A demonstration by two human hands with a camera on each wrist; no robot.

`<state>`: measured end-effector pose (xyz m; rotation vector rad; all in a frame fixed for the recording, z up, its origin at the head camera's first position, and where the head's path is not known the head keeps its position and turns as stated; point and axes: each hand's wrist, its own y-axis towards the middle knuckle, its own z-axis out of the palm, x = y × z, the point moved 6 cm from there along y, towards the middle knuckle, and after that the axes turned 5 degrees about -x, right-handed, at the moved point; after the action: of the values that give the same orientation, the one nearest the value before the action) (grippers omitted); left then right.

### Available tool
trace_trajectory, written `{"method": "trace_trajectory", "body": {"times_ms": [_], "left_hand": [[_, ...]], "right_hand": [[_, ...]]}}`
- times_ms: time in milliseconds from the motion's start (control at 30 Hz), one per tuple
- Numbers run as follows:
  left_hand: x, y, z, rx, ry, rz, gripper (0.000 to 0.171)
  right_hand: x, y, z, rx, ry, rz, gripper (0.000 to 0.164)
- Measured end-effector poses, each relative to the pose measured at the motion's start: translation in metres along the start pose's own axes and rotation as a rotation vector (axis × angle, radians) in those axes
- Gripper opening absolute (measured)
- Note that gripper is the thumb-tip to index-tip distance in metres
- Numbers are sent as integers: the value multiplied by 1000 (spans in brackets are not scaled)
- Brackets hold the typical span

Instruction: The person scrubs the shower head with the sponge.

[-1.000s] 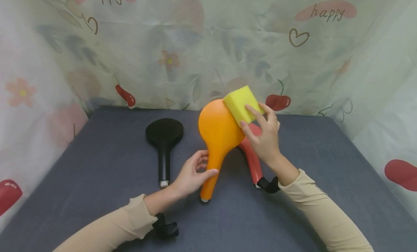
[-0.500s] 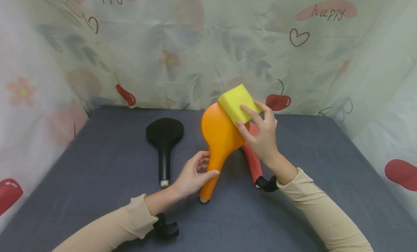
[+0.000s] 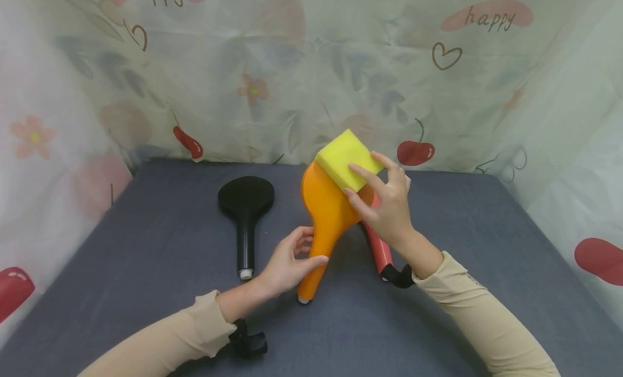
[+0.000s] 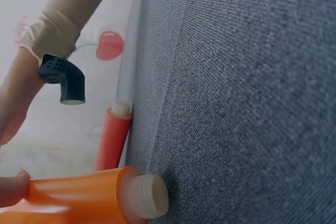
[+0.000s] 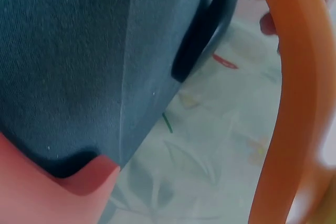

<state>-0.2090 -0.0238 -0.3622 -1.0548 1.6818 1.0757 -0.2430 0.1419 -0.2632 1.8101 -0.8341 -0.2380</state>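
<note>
My left hand [image 3: 287, 260] grips the handle of an orange shower head [image 3: 321, 225], thumb across its front and fingers behind. The shower head leans to the right, round head up. Its white end piece [image 4: 149, 196] is low, close to the table in the left wrist view. With spread fingertips my right hand [image 3: 386, 206] holds a yellow sponge [image 3: 343, 155] against the upper right of the orange face, covering part of it. From the right wrist the curved orange side [image 5: 299, 77] shows, with left fingertips [image 5: 268, 23] behind it.
A black shower head [image 3: 245, 204] lies on the grey table [image 3: 160, 269] to the left. Behind the right hand lies a red one [image 3: 378, 250], partly hidden. Black mounts [image 3: 250, 342] sit at both wrists. A patterned curtain [image 3: 316, 68] stands behind the table.
My right hand has slid the sponge leftward and slightly down across the orange face. The orange head has turned slightly; my left hand keeps its grip in nearly the same place.
</note>
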Motion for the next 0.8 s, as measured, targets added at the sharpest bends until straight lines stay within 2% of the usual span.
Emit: {"method": "trace_trajectory", "body": {"times_ms": [233,300,467,533,733,800], "left_hand": [[1,1,0,-1,0,-3,47],[1,0,0,-1,-2,-12,48],[2,0,1,2,-8,-34,47],[3,0,1,0,-6,-37,47],[2,1,0,-21,-3,-18,47],[2,1,-1,-26,-9,-16,47]], "right_hand": [[18,-11,7,69,-2,-193,41],[17,-10,7,66,-7,-191,41],[8,-8,4,46,-8,-100,46],[9,-10,5,50,3,-111,45],[23,-24,10,98,49,-300,36],[25,-28,10,113,49,-340,34]]}}
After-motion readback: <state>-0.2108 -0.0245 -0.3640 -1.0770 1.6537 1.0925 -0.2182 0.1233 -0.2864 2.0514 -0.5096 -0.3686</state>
